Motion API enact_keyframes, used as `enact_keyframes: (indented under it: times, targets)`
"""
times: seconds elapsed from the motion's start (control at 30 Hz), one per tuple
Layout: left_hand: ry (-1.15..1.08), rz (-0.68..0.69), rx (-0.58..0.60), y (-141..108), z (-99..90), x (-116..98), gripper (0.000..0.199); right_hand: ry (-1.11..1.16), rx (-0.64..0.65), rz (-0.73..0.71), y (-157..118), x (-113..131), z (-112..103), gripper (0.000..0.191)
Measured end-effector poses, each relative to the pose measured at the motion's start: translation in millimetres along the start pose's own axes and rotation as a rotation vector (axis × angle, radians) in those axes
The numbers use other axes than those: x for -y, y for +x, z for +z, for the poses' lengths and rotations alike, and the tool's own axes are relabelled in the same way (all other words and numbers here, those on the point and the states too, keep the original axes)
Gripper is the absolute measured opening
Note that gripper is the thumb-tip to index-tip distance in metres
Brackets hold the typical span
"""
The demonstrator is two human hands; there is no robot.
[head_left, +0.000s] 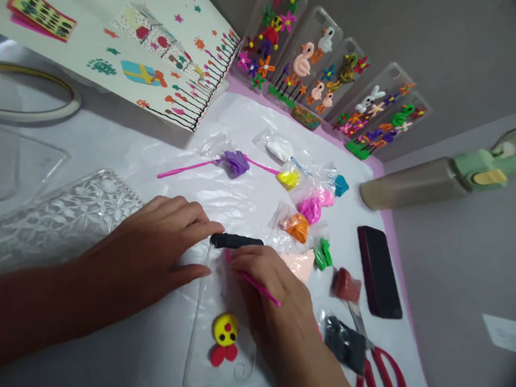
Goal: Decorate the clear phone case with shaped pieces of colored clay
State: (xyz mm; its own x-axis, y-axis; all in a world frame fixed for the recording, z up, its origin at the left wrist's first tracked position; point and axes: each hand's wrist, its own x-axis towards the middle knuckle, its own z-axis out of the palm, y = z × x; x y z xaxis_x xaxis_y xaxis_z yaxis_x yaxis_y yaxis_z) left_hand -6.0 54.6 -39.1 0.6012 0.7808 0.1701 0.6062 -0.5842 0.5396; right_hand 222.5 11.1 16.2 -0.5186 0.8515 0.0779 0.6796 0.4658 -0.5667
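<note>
A clear phone case (pixel 200 358) lies flat below my hands. Across its far end runs a black clay strip (pixel 242 242) with grooves in it. My left hand (pixel 157 238) rests at the case's left side, index fingertip at the strip's left end, thumb held apart. A thin pink clay tool (pixel 262 289) is gripped in my right hand (pixel 279 305), its tip just below the strip. Near the case's close end sits a yellow clay face (pixel 226 322) with dark eyes and a red nose, above a red clay bow (pixel 224 354).
Bagged clay lumps, among them purple (pixel 236 163) and orange (pixel 296 227), lie beyond my hands. At the right are a black phone (pixel 379 272), red-handled scissors (pixel 388 382) and a bottle (pixel 414 184). Decorated cases (pixel 304 64) lean on the wall; a lacy clear case (pixel 97 202) lies left.
</note>
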Motion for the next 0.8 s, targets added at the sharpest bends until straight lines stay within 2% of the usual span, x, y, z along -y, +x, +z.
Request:
enact_keyframes:
  times: [0.1, 0.23, 0.33, 0.57, 0.8]
  targets:
    - [0.011, 0.002, -0.014, -0.5, 0.1, -1.6, 0.042, 0.035, -0.082, -0.017, -3.8, -9.6, 4.1, 0.031]
    - [0.022, -0.014, -0.018, -0.8, 0.7, -1.5, 0.044, 0.052, -0.104, -0.015, -5.1, -15.2, 8.1, 0.032]
    - [0.004, 0.013, -0.014, -1.1, 0.9, 0.8, 0.045, 0.062, -0.111, -0.023, -3.7, -15.4, 9.1, 0.031]
    - [0.008, -0.044, 0.018, -0.2, -2.0, -3.8, 0.044, 0.070, -0.099, -0.022, -1.1, -13.7, 8.2, 0.032]
    - [-0.007, -0.023, 0.038, 0.3, -2.4, -0.7, 0.041, 0.025, -0.084, -0.023, -0.6, -13.7, 8.5, 0.032]
